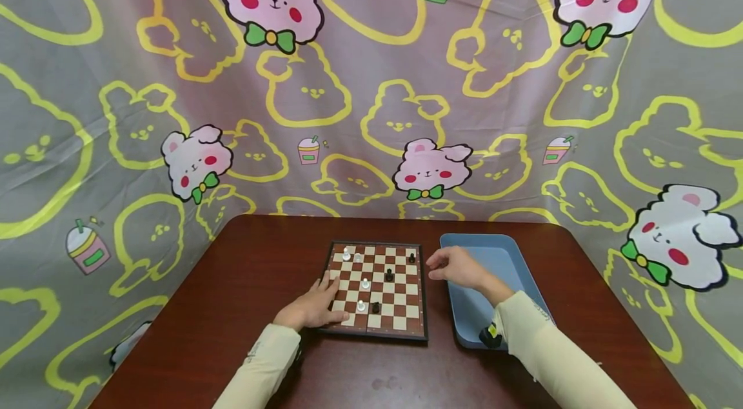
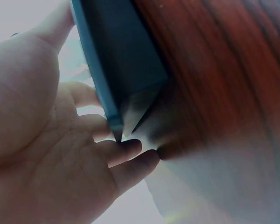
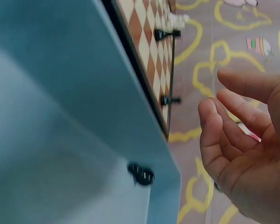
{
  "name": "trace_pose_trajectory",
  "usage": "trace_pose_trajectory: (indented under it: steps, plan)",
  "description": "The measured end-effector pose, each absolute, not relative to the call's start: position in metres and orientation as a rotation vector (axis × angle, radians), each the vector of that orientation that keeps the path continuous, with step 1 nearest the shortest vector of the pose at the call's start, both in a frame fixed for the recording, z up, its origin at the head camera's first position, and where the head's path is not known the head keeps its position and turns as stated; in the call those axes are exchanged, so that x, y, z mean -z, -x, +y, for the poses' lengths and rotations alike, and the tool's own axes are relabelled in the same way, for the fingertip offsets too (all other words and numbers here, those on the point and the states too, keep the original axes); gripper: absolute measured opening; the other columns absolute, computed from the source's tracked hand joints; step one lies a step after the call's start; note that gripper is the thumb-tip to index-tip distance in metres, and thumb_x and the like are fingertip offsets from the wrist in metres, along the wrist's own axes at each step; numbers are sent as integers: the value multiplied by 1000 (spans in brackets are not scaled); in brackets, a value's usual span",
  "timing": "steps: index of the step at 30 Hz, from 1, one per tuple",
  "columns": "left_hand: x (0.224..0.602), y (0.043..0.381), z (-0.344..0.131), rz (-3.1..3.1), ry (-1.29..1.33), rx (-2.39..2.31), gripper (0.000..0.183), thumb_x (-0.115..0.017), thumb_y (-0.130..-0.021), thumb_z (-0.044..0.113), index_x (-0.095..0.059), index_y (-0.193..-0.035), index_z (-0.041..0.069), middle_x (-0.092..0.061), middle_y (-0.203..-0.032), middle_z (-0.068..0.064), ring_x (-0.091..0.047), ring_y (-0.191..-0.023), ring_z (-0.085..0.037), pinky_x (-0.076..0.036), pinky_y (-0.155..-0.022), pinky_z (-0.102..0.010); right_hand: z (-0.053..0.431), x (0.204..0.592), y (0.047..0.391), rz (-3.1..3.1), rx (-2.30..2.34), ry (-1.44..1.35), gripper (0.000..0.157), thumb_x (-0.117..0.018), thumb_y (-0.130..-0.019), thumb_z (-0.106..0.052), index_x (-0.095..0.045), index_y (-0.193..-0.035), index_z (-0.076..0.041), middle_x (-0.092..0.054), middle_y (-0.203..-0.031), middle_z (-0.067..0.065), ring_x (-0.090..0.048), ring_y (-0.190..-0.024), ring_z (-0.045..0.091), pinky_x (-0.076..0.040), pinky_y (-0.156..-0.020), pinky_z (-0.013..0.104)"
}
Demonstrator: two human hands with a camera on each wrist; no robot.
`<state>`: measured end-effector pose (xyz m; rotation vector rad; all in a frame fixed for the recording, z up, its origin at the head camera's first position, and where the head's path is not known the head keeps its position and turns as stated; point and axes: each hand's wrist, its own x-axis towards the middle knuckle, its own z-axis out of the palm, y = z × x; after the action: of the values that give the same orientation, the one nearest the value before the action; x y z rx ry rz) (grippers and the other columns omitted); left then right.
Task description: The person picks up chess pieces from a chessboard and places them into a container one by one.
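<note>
The left hand (image 1: 312, 308) is resting, fingers spread, on the left edge of a square brown-and-cream chessboard (image 1: 380, 291). The right hand (image 1: 457, 267), fingers loosely bent, is hovering over a blue rectangular tray (image 1: 493, 254).

Flat on the worktop (image 1: 244, 286) — a chessboard (image 1: 400, 324) of brown and cream squares, dark-rimmed, seamed down the middle. On its left half, white pieces (image 1: 361, 306); on its right half, three black pieces (image 1: 389, 275). At its left edge, touching, the left fingers (image 1: 327, 285); just beside its right edge, loosely bent, the right fingers (image 1: 439, 260). Farther right — a blue tray (image 1: 511, 270), with one dark piece (image 3: 142, 174) inside.
</note>
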<state>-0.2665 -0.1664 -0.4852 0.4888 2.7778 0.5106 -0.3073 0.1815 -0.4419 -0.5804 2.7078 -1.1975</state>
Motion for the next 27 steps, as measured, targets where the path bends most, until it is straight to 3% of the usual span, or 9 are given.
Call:
trace_pose_trajectory:
  steps: [9, 19, 27]
  plan:
    - [487, 269, -167, 2783, -507, -513, 90, -63, -85, 53, -26, -148, 1, -10, -153, -26, -17, -137, -45, -35, -99, -53, 144, 452, 293, 2633, 1154, 775, 20, -70, -85, -10, -69, -103, -1, -67, -96, 6, -61, -83, 17, -49, -68, 35]
    - [488, 270, -168, 2786, -500, -500, 91, -63, -84, 55, -25, -149, 3, -8, -154, -24, -17, -137, -44, -37, -97, -53, 110, 466, 284, 2564, 1122, 855, 17, -72, -83, -12, -71, -99, -7, -65, -87, -4, -60, -79, 11, -49, -66, 29]
    - [489, 269, -168, 2775, -501, -510, 92, -61, -85, 56, -24, -149, 2, -7, -154, -24, -16, -137, -45, -36, -99, -53, 95, 477, 282, 2545, 1120, 890, 20, -74, -80, -9, -70, -99, -5, -66, -91, 1, -59, -76, 11, -49, -65, 28]
